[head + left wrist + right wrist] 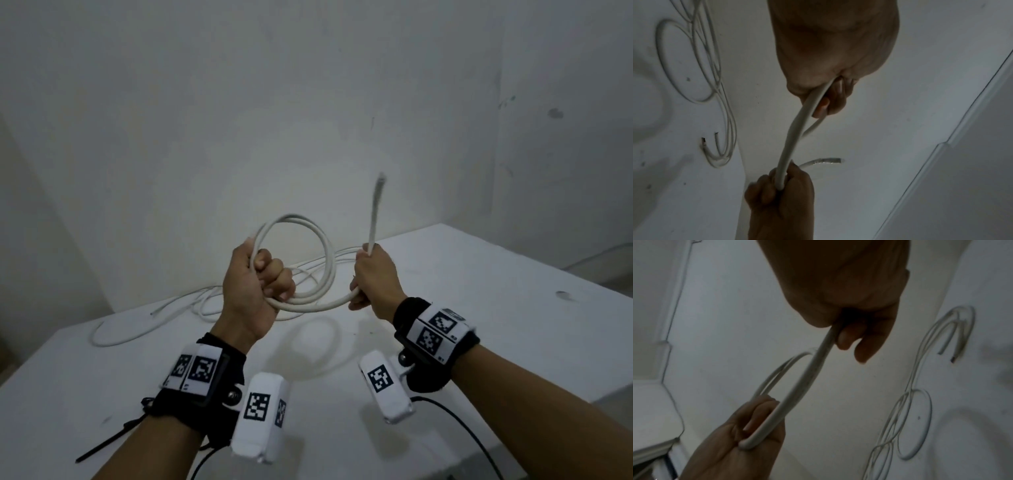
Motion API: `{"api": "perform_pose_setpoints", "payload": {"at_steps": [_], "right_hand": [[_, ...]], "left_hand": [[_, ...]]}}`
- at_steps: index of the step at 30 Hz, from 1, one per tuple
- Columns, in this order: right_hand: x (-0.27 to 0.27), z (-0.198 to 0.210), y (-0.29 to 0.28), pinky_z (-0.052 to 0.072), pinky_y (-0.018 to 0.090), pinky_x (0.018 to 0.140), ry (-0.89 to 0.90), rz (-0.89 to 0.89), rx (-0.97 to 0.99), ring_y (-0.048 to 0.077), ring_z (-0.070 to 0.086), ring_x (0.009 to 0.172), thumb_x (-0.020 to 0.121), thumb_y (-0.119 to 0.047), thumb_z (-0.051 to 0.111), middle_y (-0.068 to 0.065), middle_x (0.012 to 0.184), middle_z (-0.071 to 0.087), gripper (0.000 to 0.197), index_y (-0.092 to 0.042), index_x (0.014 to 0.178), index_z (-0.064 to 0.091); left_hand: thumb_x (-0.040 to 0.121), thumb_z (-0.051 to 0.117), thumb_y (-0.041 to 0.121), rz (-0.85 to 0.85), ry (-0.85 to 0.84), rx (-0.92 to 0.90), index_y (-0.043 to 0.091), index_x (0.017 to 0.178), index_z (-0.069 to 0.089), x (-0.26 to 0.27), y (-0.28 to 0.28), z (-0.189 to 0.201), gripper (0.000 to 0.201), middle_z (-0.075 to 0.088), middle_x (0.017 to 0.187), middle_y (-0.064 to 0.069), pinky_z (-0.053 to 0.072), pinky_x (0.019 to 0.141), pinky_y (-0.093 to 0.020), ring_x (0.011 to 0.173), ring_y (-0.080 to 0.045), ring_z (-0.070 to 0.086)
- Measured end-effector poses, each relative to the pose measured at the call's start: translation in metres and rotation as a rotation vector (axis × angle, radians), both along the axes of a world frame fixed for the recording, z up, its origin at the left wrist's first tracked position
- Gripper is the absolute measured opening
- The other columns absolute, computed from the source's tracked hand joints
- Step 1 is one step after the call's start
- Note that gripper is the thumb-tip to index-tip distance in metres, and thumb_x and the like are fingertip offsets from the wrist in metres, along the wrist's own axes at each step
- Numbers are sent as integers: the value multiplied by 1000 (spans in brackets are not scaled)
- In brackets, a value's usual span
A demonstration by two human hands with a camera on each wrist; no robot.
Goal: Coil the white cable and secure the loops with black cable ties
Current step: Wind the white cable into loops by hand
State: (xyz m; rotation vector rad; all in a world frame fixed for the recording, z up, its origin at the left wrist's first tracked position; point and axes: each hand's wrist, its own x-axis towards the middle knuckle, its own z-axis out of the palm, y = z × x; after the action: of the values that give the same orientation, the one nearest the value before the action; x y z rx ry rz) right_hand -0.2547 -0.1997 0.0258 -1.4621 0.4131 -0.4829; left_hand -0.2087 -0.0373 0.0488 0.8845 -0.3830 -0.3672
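Nothing like a box or tray is in front of me — only the white surface (479,308) with loose lengths of thinner white cable (144,329) lying on it against the wall, some of them curled into rings, two cut ends showing in my left wrist view.

My left hand (257,284) is raised above the surface, palm turned toward me, fingers curled tight round the white cable (308,240). The loops I have gathered stand up out of my fist as a ring, upright and leaning a little away from me. There look to be two or three turns, lying close together; I cannot count them surely.

My right hand (373,277) is just beside it, at about the same height, back of the hand toward me. It is closed round the same cable: one stretch runs in a low curve from the bottom of the ring in my left fist across to the underside of my right fist, and the free end (375,205) sticks up out of the top of that fist, nearly upright and blurred at its tip. From my right wrist view the cable leaves between my thumb and curled fingers and bends down to the left hand's grip.

Both forearms reach forward, wrists wearing black bands with printed markers. A black cable tie (102,445) lies on the surface near my left forearm — untouched, well apart from both hands.
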Motion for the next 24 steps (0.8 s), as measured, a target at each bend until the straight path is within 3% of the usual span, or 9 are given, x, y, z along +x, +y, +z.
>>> {"api": "perform_pose_setpoints", "payload": {"at_steps": [5, 10, 12, 14, 17, 19, 21, 24], "right_hand": [[-8, 3, -6, 44, 27, 38, 70, 52, -360, 21, 55, 60, 91, -4, 32, 7, 82, 51, 18, -11, 103, 44], [-6, -1, -9, 32, 18, 29, 183, 111, -614, 23, 56, 59, 89, -4, 34, 7, 76, 55, 14, -11, 98, 43], [-6, -5, -10, 27, 14, 26, 160, 118, -569, 19, 53, 55, 94, -13, 32, 6, 75, 54, 13, -10, 95, 44], [-8, -5, -8, 27, 14, 29, 85, 100, -478, 16, 49, 53, 99, -25, 28, 3, 72, 51, 24, -12, 93, 46], [-5, -4, -4, 34, 23, 45, -72, 29, -457, 15, 48, 60, 101, -40, 22, -3, 67, 49, 39, -16, 103, 53], [-2, -5, -3, 33, 27, 53, -100, 19, -422, 14, 49, 61, 101, -38, 24, -7, 62, 50, 37, -21, 99, 57], [2, -8, -6, 30, 24, 48, -65, 81, -271, 13, 45, 51, 101, -36, 29, -4, 55, 49, 36, -17, 85, 56], [2, -12, -12, 34, 24, 50, 8, 176, -41, 13, 39, 57, 101, -37, 33, 0, 63, 47, 41, -14, 77, 56]], "left_hand": [[97, 32, 39, -45, 25, 46, 21, 48, 36, 5, -3, -8, 52, 23, 37, 7, 24, 36, -16, 29, -8, 22], [96, 33, 39, -143, 85, 96, 20, 46, 38, 1, -3, -21, 54, 24, 35, 7, 18, 37, -17, 26, -7, 23], [96, 32, 39, -152, 101, 76, 20, 46, 37, 3, 0, -21, 54, 24, 34, 7, 18, 35, -17, 25, -7, 23], [96, 31, 39, -157, 115, 70, 20, 46, 37, 3, 2, -20, 54, 24, 33, 7, 19, 35, -16, 25, -6, 24], [95, 32, 39, -159, 139, 62, 20, 45, 37, 3, 2, -23, 54, 24, 33, 7, 17, 35, -16, 24, -6, 23], [95, 32, 38, -161, 151, 50, 20, 45, 38, 3, 4, -26, 53, 25, 32, 7, 16, 34, -16, 24, -6, 20], [91, 37, 38, -169, 157, 57, 20, 45, 37, 4, 5, -28, 49, 25, 32, 8, 14, 35, -15, 29, -8, 10], [91, 44, 38, -143, 122, 102, 22, 46, 34, 4, 10, -30, 49, 23, 33, 8, 12, 37, -15, 34, -9, 6]]}}
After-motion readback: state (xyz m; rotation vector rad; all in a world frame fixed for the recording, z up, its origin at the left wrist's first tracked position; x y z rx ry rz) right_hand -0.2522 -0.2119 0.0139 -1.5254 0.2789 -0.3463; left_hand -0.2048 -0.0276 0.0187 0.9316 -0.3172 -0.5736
